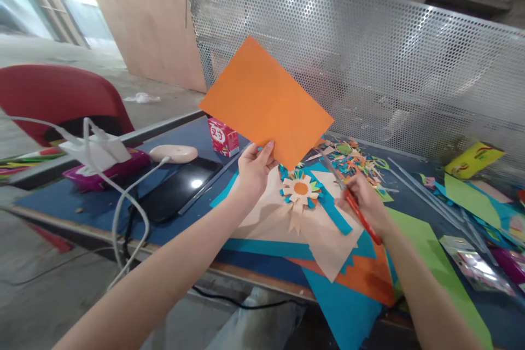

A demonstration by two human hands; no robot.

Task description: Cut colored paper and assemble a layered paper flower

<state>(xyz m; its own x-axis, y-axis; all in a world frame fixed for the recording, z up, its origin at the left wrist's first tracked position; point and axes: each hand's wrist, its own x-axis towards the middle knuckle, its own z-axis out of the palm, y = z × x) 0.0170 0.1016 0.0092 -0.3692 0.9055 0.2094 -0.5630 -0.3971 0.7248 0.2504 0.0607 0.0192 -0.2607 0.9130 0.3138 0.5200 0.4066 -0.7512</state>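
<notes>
My left hand [255,172] pinches the lower edge of a sheet of orange paper [268,101], raised above the table and tilted so a corner points up. My right hand [365,199] is closed around red-handled scissors [357,213], their blades pointing away to the upper left, apart from the sheet. Between the hands a paper flower rosette [301,190] with an orange centre, peach and blue petals and a ribbon-like tail lies on peach paper [262,221]. Blue paper [344,301] and orange paper [369,270] lie beneath and hang over the near table edge.
Coloured paper scraps [356,161] are heaped behind the rosette. A black phone [176,191], a red box [223,136] and white cables [118,197] sit to the left. Green paper [435,262] and a yellow box [473,159] lie right. A perforated metal panel [369,60] borders the back.
</notes>
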